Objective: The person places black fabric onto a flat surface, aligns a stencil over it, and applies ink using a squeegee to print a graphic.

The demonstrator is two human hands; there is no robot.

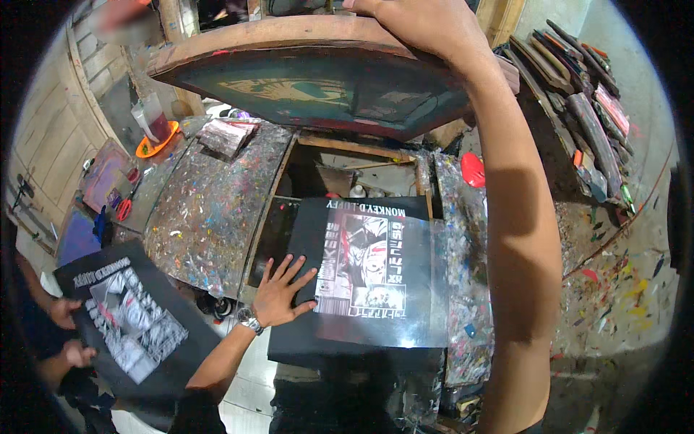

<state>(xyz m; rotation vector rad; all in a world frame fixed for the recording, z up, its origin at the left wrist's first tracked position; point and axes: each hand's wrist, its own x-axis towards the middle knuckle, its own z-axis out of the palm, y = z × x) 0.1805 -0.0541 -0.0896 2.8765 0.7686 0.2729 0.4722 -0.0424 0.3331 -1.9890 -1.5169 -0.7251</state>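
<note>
My left hand (283,295), with a watch at its wrist, lies flat with fingers spread at the left edge of a black panel (296,336). The panel carries a white, grey and red printed picture, and a clear glossy sheet (426,296) covers much of it. My right hand (426,27) grips the top edge of a wooden-framed printing screen (289,35), which stands tilted up behind the panel; part of that hand is cut off by the picture's upper edge. The screen's dark mesh shows a pale yellow and green area.
At left, another person's hands (72,333) hold a similar black printed panel (141,325). Paint-spattered boards (210,195) flank an open wooden frame. Beyond are red-handled scissors (124,210) and an orange tray (159,141) with a jug. Several squeegees (593,123) are stacked at right.
</note>
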